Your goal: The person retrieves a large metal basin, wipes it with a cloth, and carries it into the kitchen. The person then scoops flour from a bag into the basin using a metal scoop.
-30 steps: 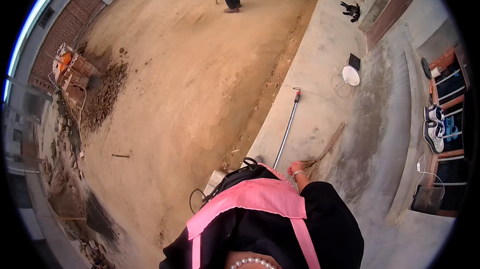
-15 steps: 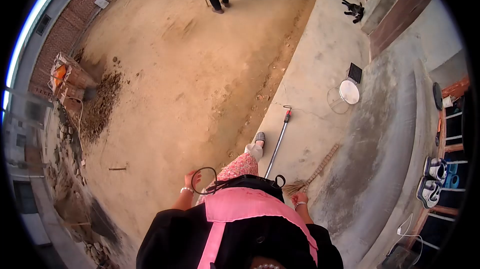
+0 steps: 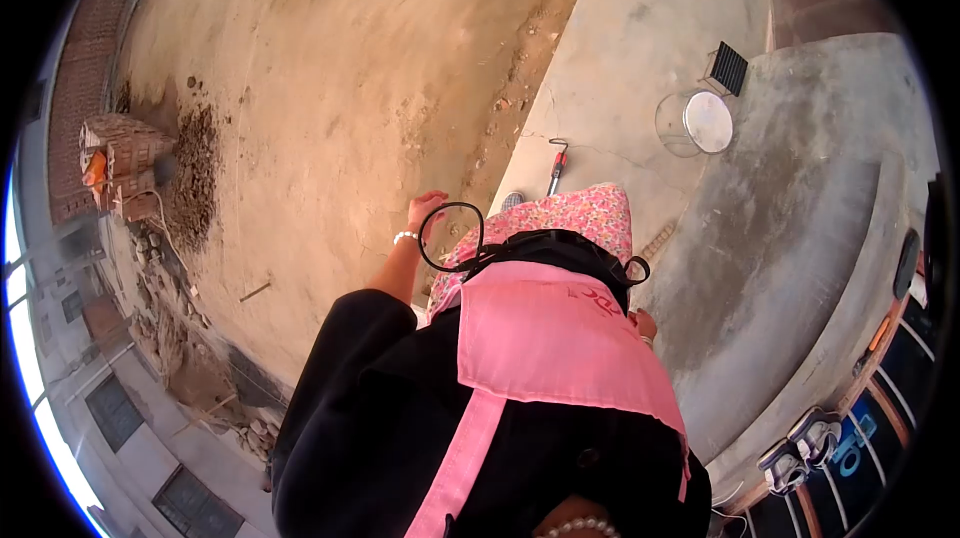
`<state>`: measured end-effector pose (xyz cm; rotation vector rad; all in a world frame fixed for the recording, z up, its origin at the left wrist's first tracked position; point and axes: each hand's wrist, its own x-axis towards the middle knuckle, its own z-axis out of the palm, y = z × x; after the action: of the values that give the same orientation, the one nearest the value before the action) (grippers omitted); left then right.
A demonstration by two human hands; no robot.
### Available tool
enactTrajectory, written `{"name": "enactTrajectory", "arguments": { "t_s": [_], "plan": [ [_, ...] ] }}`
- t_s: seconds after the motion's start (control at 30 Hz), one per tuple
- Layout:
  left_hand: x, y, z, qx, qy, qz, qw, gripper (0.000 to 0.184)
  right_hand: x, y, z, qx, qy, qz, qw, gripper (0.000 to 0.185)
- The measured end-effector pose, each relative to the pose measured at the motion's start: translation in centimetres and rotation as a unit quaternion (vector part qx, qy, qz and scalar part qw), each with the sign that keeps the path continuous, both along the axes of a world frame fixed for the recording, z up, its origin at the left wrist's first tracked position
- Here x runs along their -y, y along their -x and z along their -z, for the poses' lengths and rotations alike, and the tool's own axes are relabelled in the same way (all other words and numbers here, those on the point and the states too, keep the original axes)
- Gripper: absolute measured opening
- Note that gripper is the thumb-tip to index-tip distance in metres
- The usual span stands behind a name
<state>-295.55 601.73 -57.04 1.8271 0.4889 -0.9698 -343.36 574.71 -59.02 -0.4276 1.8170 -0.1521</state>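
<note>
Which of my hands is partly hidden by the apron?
Your right hand: the pink apron covers part of it at its edge. Your left hand, by contrast, shows almost whole against the dirt ground.

Soft daylight covers the bare ground (image 3: 340, 108) with only faint shadows. A white, blue-fringed strip (image 3: 29, 358) glares at far left. Fisheye distortion bends the brick wall (image 3: 82, 83); corners are black.
</note>
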Motion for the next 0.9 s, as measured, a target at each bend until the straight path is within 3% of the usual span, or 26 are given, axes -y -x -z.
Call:
{"name": "enactTrajectory", "arguments": {
  "t_s": [0.1,0.17,0.23,0.33,0.37,0.4,0.47,0.53,0.63,0.67,0.73,0.77,0.8,0.83,0.87,0.9],
  "plan": [
    [8.3,-5.3,0.2,0.011,0.009,0.019,1.000,0.021,4.1,4.2,10.4,0.054,-0.022,0.010,0.998,0.043],
    [13.9,-7.7,-2.2,-0.016,0.064,0.027,0.997,0.020,8.8,2.6,11.1,0.051,-0.026,-0.011,0.998,0.041],
    [20.2,-9.7,-5.8,-0.064,0.179,0.041,0.981,0.018,16.2,-0.9,9.2,0.052,-0.020,-0.047,0.997,0.040],
    [28.2,-12.1,-12.4,-0.164,0.149,0.217,0.951,0.018,29.0,-6.8,5.9,0.072,0.004,-0.120,0.990,0.038],
    [30.0,-12.2,-14.3,-0.153,0.204,0.267,0.929,0.020,33.2,-9.0,4.7,0.082,0.018,-0.134,0.987,0.037],
    [32.2,-12.5,-16.1,-0.204,0.239,0.226,0.922,0.025,37.3,-11.3,3.4,0.090,0.028,-0.143,0.985,0.037],
    [38.0,-12.6,-21.0,-0.192,0.391,0.179,0.882,0.037,44.7,-14.6,0.9,0.108,0.063,-0.122,0.985,0.035],
    [43.2,-13.3,-20.5,-0.069,0.488,0.192,0.849,0.054,51.1,-18.4,-0.5,0.121,0.087,-0.118,0.982,0.033],
    [50.9,-16.2,-21.5,-0.049,0.596,0.138,0.790,0.062,59.0,-24.3,-2.9,0.125,0.119,-0.148,0.974,0.031],
    [53.0,-17.3,-21.5,-0.069,0.599,0.124,0.788,0.054,61.0,-26.1,-3.9,0.124,0.126,-0.166,0.970,0.030],
    [57.7,-20.7,-21.0,0.068,0.543,0.239,0.802,0.030,65.7,-28.7,-4.0,0.122,0.130,-0.207,0.962,0.029],
    [59.5,-22.9,-21.5,0.118,0.467,0.259,0.837,0.017,67.9,-29.6,-3.5,0.122,0.131,-0.225,0.958,0.029],
    [61.3,-25.3,-22.4,0.165,0.388,0.277,0.863,0.009,69.9,-30.1,-3.0,0.120,0.133,-0.240,0.954,0.030],
    [63.4,-27.8,-22.9,0.195,0.305,0.219,0.906,0.013,71.7,-30.6,-2.6,0.106,0.126,-0.223,0.961,0.030],
    [64.7,-30.6,-25.2,0.315,0.138,0.283,0.895,0.009,73.2,-31.2,-2.2,0.096,0.122,-0.203,0.967,0.030],
    [65.2,-33.6,-25.6,0.459,0.000,0.368,0.809,0.005,74.8,-32.6,-2.3,0.087,0.118,-0.180,0.973,0.030]
  ]
}}
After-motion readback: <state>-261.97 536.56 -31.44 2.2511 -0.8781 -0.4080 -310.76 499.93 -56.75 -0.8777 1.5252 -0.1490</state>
